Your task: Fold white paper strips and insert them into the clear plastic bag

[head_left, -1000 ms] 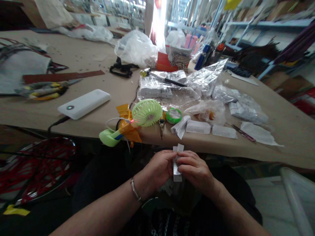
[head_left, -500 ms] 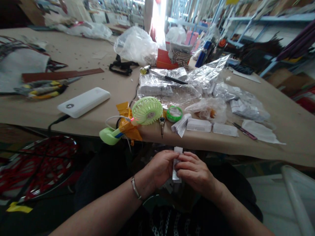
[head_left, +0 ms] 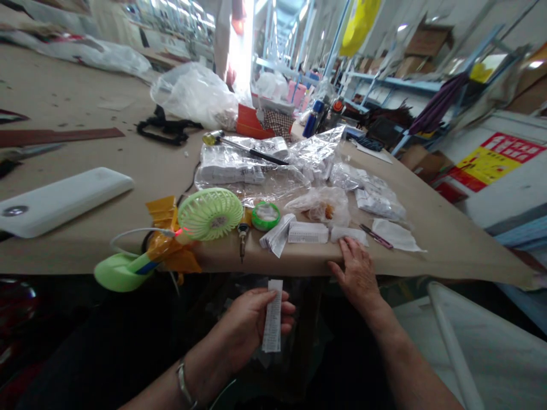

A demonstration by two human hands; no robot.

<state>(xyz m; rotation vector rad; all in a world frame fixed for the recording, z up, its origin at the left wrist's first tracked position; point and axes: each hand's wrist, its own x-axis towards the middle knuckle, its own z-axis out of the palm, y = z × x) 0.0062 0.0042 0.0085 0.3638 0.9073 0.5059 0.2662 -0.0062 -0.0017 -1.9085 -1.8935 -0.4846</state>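
A printed paper slip (head_left: 272, 316) stands upright, pinched in the left hand (head_left: 250, 326) as if for reading; the open right hand (head_left: 356, 276) rests its fingertips on a white packet (head_left: 349, 234) at the table's edge (head_left: 265, 263)

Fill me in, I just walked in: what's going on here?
A person holds a narrow white paper strip upright in their left hand. Their right hand rests its fingertips on the edge of a tan worktable, beside a white paper piece. A green mini fan and clear plastic bags of white packets lie nearby.
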